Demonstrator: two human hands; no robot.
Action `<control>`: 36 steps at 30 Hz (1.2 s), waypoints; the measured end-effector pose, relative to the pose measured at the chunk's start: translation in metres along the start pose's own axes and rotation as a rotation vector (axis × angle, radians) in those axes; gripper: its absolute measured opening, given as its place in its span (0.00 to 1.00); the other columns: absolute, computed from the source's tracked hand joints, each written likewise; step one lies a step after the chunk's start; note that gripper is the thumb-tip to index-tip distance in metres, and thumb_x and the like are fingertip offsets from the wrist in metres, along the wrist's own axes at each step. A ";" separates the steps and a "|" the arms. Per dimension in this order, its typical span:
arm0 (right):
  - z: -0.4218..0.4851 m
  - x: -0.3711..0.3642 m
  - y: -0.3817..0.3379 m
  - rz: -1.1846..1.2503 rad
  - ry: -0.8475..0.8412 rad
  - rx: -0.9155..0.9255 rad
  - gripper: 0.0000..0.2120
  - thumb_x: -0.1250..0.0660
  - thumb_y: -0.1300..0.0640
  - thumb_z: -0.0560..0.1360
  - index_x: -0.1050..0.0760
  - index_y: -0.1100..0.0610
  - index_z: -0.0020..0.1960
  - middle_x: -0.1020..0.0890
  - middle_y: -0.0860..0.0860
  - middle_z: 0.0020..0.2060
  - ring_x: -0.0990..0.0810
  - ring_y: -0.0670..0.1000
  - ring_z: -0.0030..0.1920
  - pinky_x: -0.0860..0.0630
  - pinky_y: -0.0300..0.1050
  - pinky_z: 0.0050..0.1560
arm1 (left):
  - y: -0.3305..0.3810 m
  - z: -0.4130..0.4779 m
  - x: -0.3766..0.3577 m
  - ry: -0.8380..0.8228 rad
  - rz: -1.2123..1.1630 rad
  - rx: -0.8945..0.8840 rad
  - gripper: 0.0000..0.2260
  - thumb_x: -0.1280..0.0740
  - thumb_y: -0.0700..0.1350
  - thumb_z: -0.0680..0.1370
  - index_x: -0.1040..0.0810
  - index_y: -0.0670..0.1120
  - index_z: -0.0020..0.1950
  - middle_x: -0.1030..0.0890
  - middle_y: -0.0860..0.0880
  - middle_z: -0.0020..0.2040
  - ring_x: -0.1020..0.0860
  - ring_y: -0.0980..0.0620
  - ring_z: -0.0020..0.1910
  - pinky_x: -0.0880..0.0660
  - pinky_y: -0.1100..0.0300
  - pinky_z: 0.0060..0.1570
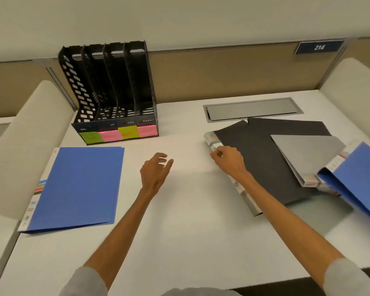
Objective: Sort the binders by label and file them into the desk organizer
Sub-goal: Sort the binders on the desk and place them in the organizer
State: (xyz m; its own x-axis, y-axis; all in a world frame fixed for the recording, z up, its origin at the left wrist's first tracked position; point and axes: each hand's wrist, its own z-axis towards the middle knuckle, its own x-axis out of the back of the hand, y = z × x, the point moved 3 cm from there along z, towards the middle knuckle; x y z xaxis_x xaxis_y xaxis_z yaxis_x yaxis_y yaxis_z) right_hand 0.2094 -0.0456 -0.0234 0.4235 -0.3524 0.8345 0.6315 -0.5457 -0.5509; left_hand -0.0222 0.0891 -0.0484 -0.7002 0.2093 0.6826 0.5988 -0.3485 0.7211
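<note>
Here, the right hand [226,159] reaches to the right half of the desk [179,231] and pinches the pale spine of the black binder [258,163], thumb and curled fingertips closed on the spine near its far end. That binder lies flat and askew, its cover spreading to the right of the hand. A second black binder [286,127] lies under its far edge, a grey binder [308,152] rests on top of it further right, and the right blue binder [359,178] leans against the grey one at the desk's right edge. The left hand [155,169] hovers over bare desk to the left of the pinched spine, well apart from it, fingers loosely curled and holding nothing. The left blue binder [79,186] lies flat near the left edge. Beyond it, at the far left, stands the black organizer [107,86] with 4 slots and green and pink sticky notes [117,135] along its front.
</note>
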 end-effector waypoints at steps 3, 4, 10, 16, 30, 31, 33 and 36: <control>-0.001 0.035 0.037 0.085 0.115 0.016 0.13 0.36 0.47 0.77 0.21 0.54 0.40 0.18 0.47 0.34 0.20 0.48 0.34 0.25 0.42 0.35 | 0.044 -0.005 -0.039 -0.018 -0.088 -0.029 0.12 0.30 0.61 0.73 0.23 0.56 0.51 0.16 0.57 0.45 0.18 0.60 0.41 0.22 0.59 0.48; -0.002 0.046 0.051 0.112 0.156 0.009 0.13 0.36 0.47 0.78 0.22 0.54 0.40 0.19 0.46 0.33 0.20 0.46 0.34 0.24 0.42 0.36 | 0.060 -0.007 -0.053 -0.022 -0.108 -0.052 0.12 0.30 0.60 0.73 0.23 0.55 0.51 0.16 0.57 0.45 0.17 0.60 0.41 0.21 0.60 0.48; -0.019 0.110 0.142 0.143 0.399 -0.076 0.10 0.37 0.47 0.79 0.23 0.51 0.43 0.20 0.45 0.36 0.23 0.45 0.36 0.29 0.35 0.36 | 0.154 -0.025 -0.134 -0.077 -0.146 -0.178 0.12 0.33 0.57 0.77 0.23 0.52 0.55 0.16 0.52 0.50 0.18 0.53 0.43 0.20 0.56 0.49; -0.050 0.170 0.226 0.085 0.635 -0.254 0.11 0.38 0.46 0.78 0.23 0.50 0.44 0.22 0.42 0.38 0.25 0.44 0.37 0.37 0.31 0.33 | 0.238 -0.048 -0.196 -0.168 -0.175 -0.345 0.06 0.33 0.53 0.78 0.22 0.51 0.50 0.24 0.59 0.34 0.23 0.60 0.33 0.21 0.60 0.42; -0.165 0.207 0.389 0.137 0.505 -1.042 0.40 0.33 0.37 0.72 0.44 0.61 0.72 0.35 0.64 0.68 0.38 0.64 0.68 0.37 0.64 0.63 | 0.342 -0.113 -0.324 -0.684 0.212 -0.392 0.32 0.42 0.70 0.75 0.21 0.40 0.49 0.25 0.42 0.51 0.32 0.43 0.61 0.26 0.46 0.52; -0.169 0.204 0.392 0.186 0.497 -1.065 0.42 0.33 0.37 0.72 0.45 0.61 0.72 0.36 0.64 0.68 0.37 0.65 0.68 0.36 0.64 0.63 | 0.342 -0.116 -0.328 -0.711 0.216 -0.389 0.32 0.42 0.70 0.75 0.21 0.40 0.53 0.26 0.41 0.53 0.33 0.43 0.62 0.26 0.44 0.55; -0.172 0.198 0.395 0.282 0.494 -1.082 0.43 0.32 0.37 0.72 0.47 0.60 0.73 0.35 0.64 0.68 0.34 0.66 0.67 0.33 0.63 0.63 | 0.344 -0.119 -0.332 -0.727 0.201 -0.387 0.32 0.41 0.68 0.76 0.22 0.40 0.59 0.26 0.41 0.55 0.33 0.43 0.62 0.27 0.42 0.57; -0.171 0.194 0.394 0.352 0.538 -1.068 0.42 0.30 0.39 0.72 0.46 0.60 0.72 0.35 0.63 0.68 0.32 0.66 0.66 0.31 0.61 0.63 | 0.346 -0.115 -0.332 -0.751 0.143 -0.365 0.26 0.39 0.62 0.79 0.22 0.39 0.58 0.22 0.41 0.55 0.27 0.44 0.59 0.23 0.46 0.53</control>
State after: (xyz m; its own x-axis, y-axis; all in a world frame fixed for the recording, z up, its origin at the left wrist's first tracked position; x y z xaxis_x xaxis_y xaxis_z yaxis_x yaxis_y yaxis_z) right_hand 0.4290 -0.4590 -0.0774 -0.0160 -0.7338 0.6792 -0.4122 -0.6140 -0.6731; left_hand 0.3728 -0.2060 -0.0396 -0.1057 0.6470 0.7552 0.4082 -0.6643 0.6262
